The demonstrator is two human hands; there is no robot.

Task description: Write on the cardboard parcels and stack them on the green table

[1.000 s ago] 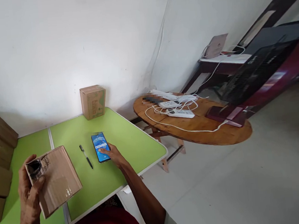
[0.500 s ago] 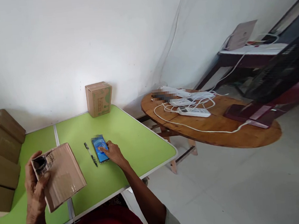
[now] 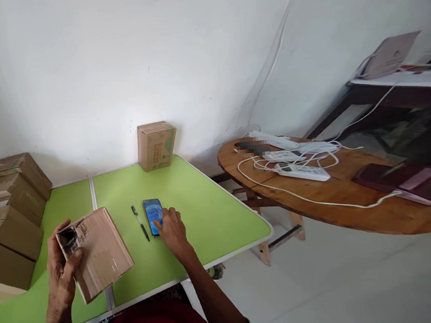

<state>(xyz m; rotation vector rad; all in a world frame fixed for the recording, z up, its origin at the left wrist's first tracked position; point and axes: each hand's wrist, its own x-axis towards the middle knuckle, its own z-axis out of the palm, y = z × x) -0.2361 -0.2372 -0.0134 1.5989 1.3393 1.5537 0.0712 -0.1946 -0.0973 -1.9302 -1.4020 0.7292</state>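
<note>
The left hand (image 3: pixel 60 270) grips a taped box (image 3: pixel 96 251) by its near-left corner, thumb across the torn, dark end, holding it tilted above the green table (image 3: pixel 206 218). The right hand (image 3: pixel 172 230) lies loosely open, grasping nothing, with its fingertips on the lit screen of a phone (image 3: pixel 153 215) that lies flat on the table. A pen (image 3: pixel 140 223) lies just left of the phone, between the two hands. Beyond the right hand a small carton (image 3: pixel 156 145) stands at the wall. Stacked cartons (image 3: pixel 9 212) sit left of the left hand. Well right of the right hand, a round wooden table (image 3: pixel 340 195) carries power strips (image 3: pixel 302 171) and white cables.
</note>
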